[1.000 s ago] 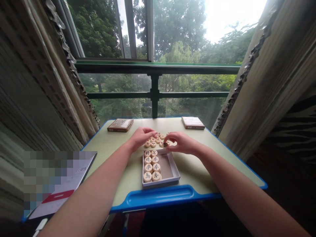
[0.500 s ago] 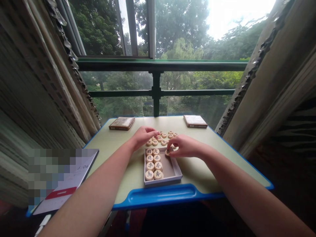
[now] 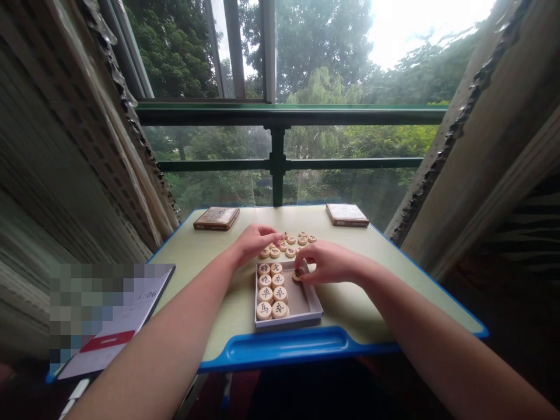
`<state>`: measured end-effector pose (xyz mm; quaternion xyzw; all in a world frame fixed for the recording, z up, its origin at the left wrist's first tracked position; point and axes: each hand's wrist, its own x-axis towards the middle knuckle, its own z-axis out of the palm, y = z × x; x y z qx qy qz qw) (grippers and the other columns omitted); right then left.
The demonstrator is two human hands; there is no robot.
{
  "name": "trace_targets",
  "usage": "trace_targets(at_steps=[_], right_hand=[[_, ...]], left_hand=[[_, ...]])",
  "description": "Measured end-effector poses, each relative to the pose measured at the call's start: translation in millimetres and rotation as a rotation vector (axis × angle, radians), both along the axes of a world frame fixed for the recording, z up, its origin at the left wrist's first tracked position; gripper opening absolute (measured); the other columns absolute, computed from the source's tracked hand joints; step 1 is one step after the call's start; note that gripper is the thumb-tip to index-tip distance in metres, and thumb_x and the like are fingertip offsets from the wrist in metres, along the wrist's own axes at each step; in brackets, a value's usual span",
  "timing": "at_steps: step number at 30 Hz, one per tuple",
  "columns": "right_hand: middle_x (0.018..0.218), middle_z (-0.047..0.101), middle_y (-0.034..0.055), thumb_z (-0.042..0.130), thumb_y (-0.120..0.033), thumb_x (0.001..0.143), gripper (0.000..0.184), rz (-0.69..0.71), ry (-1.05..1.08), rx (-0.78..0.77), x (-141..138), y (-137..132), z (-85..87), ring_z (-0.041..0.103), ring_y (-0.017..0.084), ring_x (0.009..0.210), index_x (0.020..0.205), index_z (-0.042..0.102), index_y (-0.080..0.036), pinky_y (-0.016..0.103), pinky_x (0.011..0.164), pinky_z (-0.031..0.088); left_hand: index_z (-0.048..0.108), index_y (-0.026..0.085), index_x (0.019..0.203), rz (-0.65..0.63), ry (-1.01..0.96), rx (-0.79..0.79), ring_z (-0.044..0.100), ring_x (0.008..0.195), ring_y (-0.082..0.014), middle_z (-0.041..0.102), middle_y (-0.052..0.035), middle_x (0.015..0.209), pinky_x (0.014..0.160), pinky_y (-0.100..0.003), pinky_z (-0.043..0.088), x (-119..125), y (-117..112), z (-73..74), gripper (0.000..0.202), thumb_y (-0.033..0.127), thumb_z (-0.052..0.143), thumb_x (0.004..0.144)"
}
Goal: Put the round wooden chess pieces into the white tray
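- Right hand point(image 3: 330, 263): thumb and fingertips pinched on one wooden disc point(image 3: 297, 273), held low at the far end of the white box point(image 3: 315, 304), inside its wall. The edge grip keeps the inked face upward (probably so it reads from above).
- Left hand point(image 3: 254, 242): fingers curled down onto the loose discs point(image 3: 301, 238) lying just beyond the box. It touches them, but I cannot tell whether one is pinched.
- Packed discs point(image 3: 272, 290): eight in two columns, flush to the box's left wall, faces up. The tight packing leaves the right half bare, and the held disc is over that free floor.
- Desk point(image 3: 196, 256): left case point(image 3: 216, 217) and right case point(image 3: 347, 214) lie flat at the far corners, well apart from both hands, likely parked out of reach.
- Blue lip point(image 3: 284, 344): raised along the near edge, just beside the box, likely as a stop.
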<state>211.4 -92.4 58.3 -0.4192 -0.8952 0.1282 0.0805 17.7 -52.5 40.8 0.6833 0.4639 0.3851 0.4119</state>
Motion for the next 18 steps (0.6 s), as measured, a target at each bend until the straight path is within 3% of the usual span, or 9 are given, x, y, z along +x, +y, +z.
trace_targets(at_steps=[4,11,18], right_hand=[[0.067,0.06,0.0006,0.065,-0.028,0.062,0.025,-0.003,0.008,0.006,-4.6,-3.5,-0.3,0.047,0.011,0.055,0.086,0.067,-0.021,0.021,0.048,0.03],[0.063,0.056,-0.0007,0.061,-0.021,0.063,0.017,0.022,-0.002,0.001,-7.6,-5.8,-0.2,0.044,0.009,0.051,0.079,0.068,-0.021,0.02,0.046,0.028],[0.066,0.06,0.0005,0.062,-0.029,0.064,0.019,-0.024,-0.035,0.015,-7.0,-4.8,-0.2,0.045,0.01,0.053,0.08,0.067,-0.022,0.021,0.046,0.028]], left_hand=[[0.069,0.012,0.068,-0.001,0.009,0.007,0.048,0.055,-0.0114,0.066,-0.006,0.063,0.054,-0.025,0.036,-0.9,0.8,-1.7,0.03,0.041,0.064,0.062],[0.068,0.012,0.065,-0.011,-0.005,-0.013,0.048,0.057,-0.012,0.065,-0.0065,0.065,0.055,-0.026,0.035,-1.7,3.1,-5.7,0.031,0.043,0.065,0.061],[0.067,0.012,0.063,-0.006,-0.018,-0.012,0.046,0.055,-0.0114,0.065,-0.0072,0.064,0.054,-0.027,0.034,-2.4,4.3,-6.8,0.034,0.046,0.064,0.061]])
